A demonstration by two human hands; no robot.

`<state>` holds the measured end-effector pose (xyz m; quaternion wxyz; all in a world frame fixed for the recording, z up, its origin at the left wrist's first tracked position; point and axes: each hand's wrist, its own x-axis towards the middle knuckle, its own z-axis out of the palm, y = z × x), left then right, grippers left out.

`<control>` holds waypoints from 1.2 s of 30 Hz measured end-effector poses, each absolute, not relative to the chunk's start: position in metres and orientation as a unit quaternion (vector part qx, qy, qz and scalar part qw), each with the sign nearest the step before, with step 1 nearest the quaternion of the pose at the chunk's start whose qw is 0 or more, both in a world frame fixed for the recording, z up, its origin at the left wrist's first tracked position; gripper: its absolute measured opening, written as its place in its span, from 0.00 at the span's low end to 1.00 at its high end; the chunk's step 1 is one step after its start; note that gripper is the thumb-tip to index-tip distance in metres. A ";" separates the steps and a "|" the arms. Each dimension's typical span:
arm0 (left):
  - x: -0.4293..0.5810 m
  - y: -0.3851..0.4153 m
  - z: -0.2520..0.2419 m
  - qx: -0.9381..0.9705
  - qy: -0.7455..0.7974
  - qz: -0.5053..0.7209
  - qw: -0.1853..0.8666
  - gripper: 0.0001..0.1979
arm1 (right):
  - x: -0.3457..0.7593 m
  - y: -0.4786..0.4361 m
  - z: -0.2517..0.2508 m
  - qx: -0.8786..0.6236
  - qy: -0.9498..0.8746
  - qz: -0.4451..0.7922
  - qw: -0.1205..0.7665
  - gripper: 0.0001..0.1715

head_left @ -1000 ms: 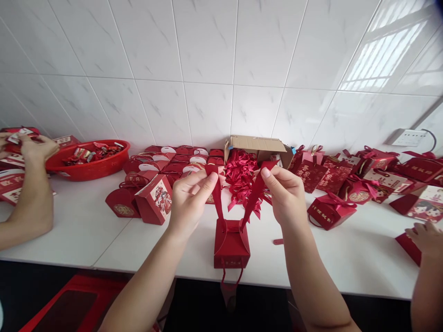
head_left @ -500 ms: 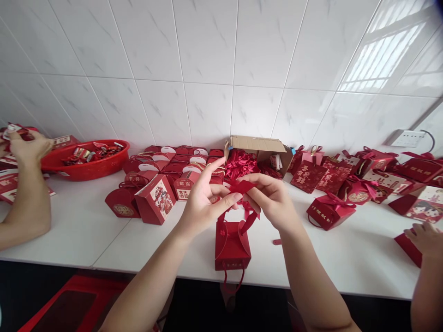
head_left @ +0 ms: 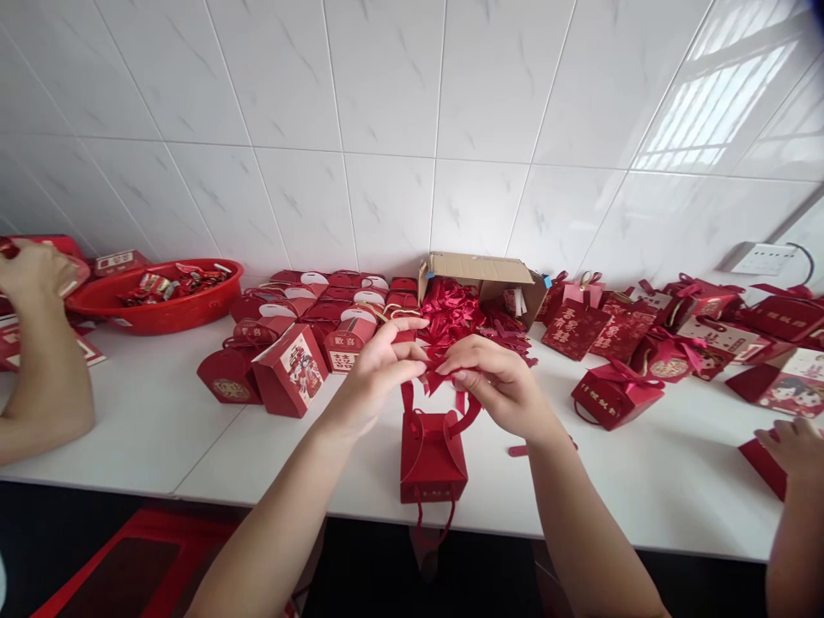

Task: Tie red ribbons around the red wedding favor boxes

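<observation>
A small red gift box (head_left: 433, 459) stands at the front edge of the white table (head_left: 160, 429), with a cord loop hanging below its front. A red ribbon (head_left: 435, 371) rises from its top. My left hand (head_left: 375, 375) pinches the ribbon from the left and my right hand (head_left: 500, 384) pinches it from the right. Both hands meet just above the box, fingers closed on the ribbon where it crosses.
An open cardboard box (head_left: 480, 276) of red ribbons stands behind. Rows of red boxes (head_left: 322, 311) and a decorated box (head_left: 289, 369) sit left, a red basin (head_left: 154, 296) farther left, red gift bags (head_left: 614, 390) right. Other people's hands work at far left (head_left: 35, 275) and far right (head_left: 795, 446).
My hands came together from holding the two ribbon ends apart and high; they now sit lower, pinching the crossed ribbon over the box. The person at left raised a hand.
</observation>
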<state>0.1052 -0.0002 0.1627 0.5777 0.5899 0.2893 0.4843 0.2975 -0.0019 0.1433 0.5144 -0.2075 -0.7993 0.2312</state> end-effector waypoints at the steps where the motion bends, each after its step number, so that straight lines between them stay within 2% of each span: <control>1: 0.105 0.000 0.163 0.571 0.290 0.487 0.594 0.18 | 0.298 -0.001 0.142 -0.202 -0.811 0.195 0.514 0.13; 5: 0.106 0.002 0.164 0.512 0.270 0.502 0.642 0.14 | 0.299 0.000 0.139 -0.203 -0.830 0.105 0.508 0.17; 10: 0.105 0.004 0.160 0.527 0.240 0.499 0.644 0.19 | 0.299 -0.001 0.138 -0.217 -0.824 0.081 0.516 0.18; 13: 0.105 0.002 0.158 0.551 0.246 0.512 0.611 0.21 | 0.298 -0.002 0.136 -0.216 -0.822 0.086 0.519 0.18; 16: 0.106 -0.004 0.156 0.621 0.277 0.535 0.501 0.24 | 0.298 -0.003 0.135 -0.227 -0.814 0.101 0.525 0.19; 21: 0.104 -0.011 0.148 0.763 0.302 0.556 0.133 0.27 | 0.302 -0.009 0.130 -0.255 -0.770 0.120 0.573 0.19; 24: 0.099 -0.009 0.140 0.771 0.317 0.553 0.010 0.28 | 0.310 -0.013 0.119 -0.272 -0.729 0.173 0.604 0.17; 26: 0.092 -0.010 0.133 0.760 0.343 0.552 -0.015 0.29 | 0.316 -0.016 0.106 -0.287 -0.693 0.224 0.622 0.14; 30: 0.069 -0.018 0.113 0.735 0.396 0.550 0.012 0.27 | 0.331 -0.025 0.069 -0.370 -0.609 0.309 0.629 0.08; 33: 0.049 -0.028 0.095 0.702 0.461 0.542 0.021 0.25 | 0.343 -0.036 0.040 -0.459 -0.530 0.363 0.614 0.11; 36: 0.031 -0.037 0.078 0.668 0.523 0.530 0.013 0.23 | 0.356 -0.047 0.015 -0.483 -0.471 0.390 0.626 0.14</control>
